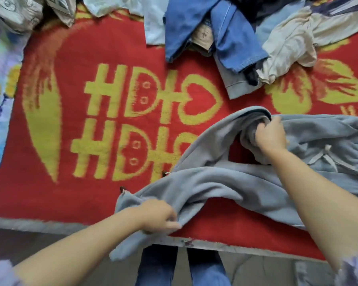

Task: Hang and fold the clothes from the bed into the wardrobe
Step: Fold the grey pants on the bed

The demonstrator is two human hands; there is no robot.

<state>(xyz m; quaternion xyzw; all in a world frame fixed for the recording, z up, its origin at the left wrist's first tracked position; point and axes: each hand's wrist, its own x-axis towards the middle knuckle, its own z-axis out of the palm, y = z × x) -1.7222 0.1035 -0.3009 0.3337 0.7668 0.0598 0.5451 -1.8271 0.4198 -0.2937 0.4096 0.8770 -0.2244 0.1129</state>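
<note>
Grey-blue fleece sweatpants (211, 182) with a white drawstring lie across the near right part of the bed, on a red and yellow blanket (91, 48). My left hand (159, 216) grips one leg end near the bed's front edge. My right hand (270, 136) holds a bunched fold of the other leg, farther back. The waistband lies to the right of my right hand.
A pile of clothes sits at the far edge: blue jeans (221, 32), a cream garment (289, 44), a pale blue top (155, 23) and a grey piece (234, 83). Patterned bedding (15, 11) lies at the far left. The floor and my jeans-clad legs (182, 267) show below.
</note>
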